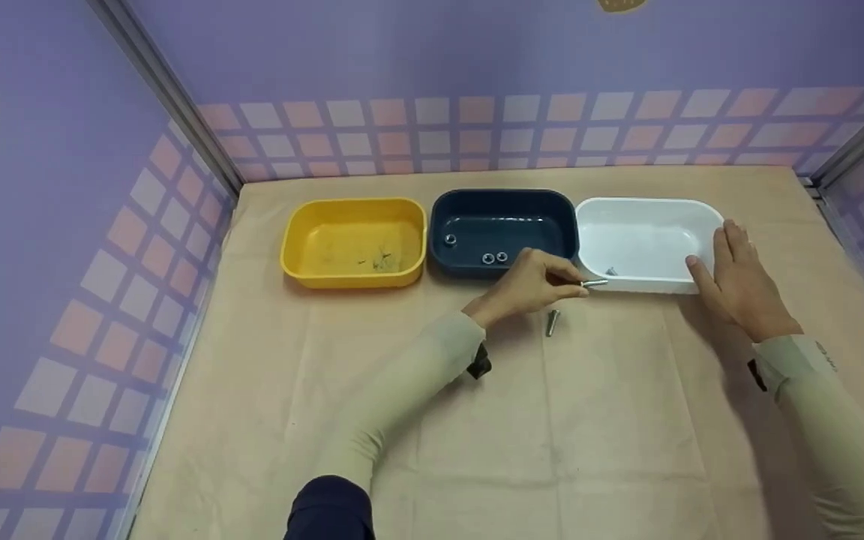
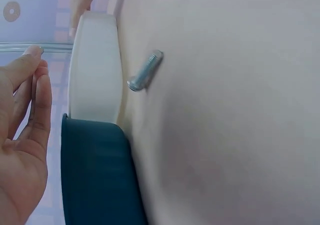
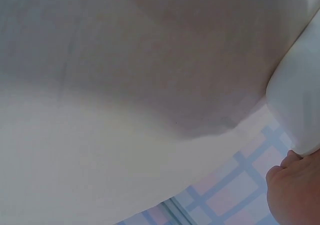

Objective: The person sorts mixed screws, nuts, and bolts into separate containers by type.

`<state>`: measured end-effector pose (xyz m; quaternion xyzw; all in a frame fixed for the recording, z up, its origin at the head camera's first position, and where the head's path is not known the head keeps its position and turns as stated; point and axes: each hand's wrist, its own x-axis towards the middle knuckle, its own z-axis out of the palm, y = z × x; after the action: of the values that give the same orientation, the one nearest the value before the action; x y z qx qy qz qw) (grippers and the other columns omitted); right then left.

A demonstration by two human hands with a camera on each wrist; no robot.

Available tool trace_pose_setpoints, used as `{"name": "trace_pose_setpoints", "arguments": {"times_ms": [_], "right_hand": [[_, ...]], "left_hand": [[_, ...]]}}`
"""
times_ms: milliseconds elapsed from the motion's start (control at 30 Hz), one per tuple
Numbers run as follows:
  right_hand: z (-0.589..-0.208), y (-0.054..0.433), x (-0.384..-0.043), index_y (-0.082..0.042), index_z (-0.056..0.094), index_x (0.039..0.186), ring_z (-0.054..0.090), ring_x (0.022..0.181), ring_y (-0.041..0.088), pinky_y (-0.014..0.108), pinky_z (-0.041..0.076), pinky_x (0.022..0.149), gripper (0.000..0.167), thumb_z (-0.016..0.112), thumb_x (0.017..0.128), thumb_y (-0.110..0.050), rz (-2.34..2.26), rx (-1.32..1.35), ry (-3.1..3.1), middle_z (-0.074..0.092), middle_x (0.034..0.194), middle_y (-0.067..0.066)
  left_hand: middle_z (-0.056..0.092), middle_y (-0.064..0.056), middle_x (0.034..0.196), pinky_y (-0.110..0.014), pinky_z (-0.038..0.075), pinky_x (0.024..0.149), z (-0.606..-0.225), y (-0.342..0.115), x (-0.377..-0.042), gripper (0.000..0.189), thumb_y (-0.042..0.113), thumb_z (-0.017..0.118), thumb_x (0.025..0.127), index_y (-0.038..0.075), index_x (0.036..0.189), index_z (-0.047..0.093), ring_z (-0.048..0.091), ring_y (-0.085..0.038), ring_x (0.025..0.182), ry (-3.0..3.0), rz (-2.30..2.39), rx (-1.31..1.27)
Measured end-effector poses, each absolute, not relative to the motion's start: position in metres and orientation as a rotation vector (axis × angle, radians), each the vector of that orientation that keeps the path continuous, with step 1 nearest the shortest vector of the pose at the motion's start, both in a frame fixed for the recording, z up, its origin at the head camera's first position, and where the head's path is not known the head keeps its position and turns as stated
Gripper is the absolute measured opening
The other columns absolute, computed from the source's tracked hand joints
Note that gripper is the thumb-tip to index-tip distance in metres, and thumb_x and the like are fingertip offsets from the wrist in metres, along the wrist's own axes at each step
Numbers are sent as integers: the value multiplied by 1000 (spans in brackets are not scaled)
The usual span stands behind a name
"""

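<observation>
My left hand (image 1: 523,286) pinches a small silver bolt (image 1: 595,283) between thumb and fingertips, at the front left rim of the white container (image 1: 653,286). In the left wrist view those fingertips hide most of that bolt. On the cloth just below this hand lies another bolt (image 1: 553,322), its threads and head plain in the left wrist view. With fingers extended, my right hand (image 1: 748,289) rests against the right end of the white container, thumb at the rim. Inside that container a small metal screw (image 1: 611,271) lies near the front left corner.
Left of the white container stands a dark blue container (image 1: 443,264) with several nuts (image 1: 487,259) in it. A yellow container (image 1: 349,281) holding several small screws (image 1: 383,259) is farther left. Patterned panels (image 1: 402,52) border the cloth-covered table (image 1: 432,427) at back and sides.
</observation>
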<state>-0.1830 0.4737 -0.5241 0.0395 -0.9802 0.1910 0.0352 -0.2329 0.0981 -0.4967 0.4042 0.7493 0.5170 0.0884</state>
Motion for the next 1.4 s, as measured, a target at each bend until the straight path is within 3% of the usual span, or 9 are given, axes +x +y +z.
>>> {"name": "trace_pose_setpoints", "arguments": {"times_ms": [500, 967, 1400], "right_hand": [[-527, 479, -179, 15, 2, 164, -2, 162, 56, 65, 3, 132, 91, 30, 113, -55, 565, 81, -3027, -3, 174, 36], [-524, 474, -184, 16, 3, 164, 0, 161, 57, 67, 6, 131, 91, 30, 113, -55, 544, 105, -3031, -1, 174, 37], [-524, 473, -184, 15, 4, 164, 2, 161, 57, 64, 4, 132, 91, 29, 113, -56, 527, 81, -3037, 0, 174, 37]], "left_hand": [[84, -6, 100, -15, 58, 73, -481, 139, -248, 18, 12, 85, 93, 1, 107, 84, 70, 1, 79, 2279, 1528, 1214], [84, -6, 100, -9, 56, 78, -473, 171, -275, 15, 13, 84, 93, 2, 104, 84, 77, -6, 89, 2448, 1508, 1150], [83, -2, 106, -6, 53, 79, -470, 202, -293, 20, 19, 82, 96, 7, 111, 84, 76, -5, 93, 2618, 1362, 996]]}}
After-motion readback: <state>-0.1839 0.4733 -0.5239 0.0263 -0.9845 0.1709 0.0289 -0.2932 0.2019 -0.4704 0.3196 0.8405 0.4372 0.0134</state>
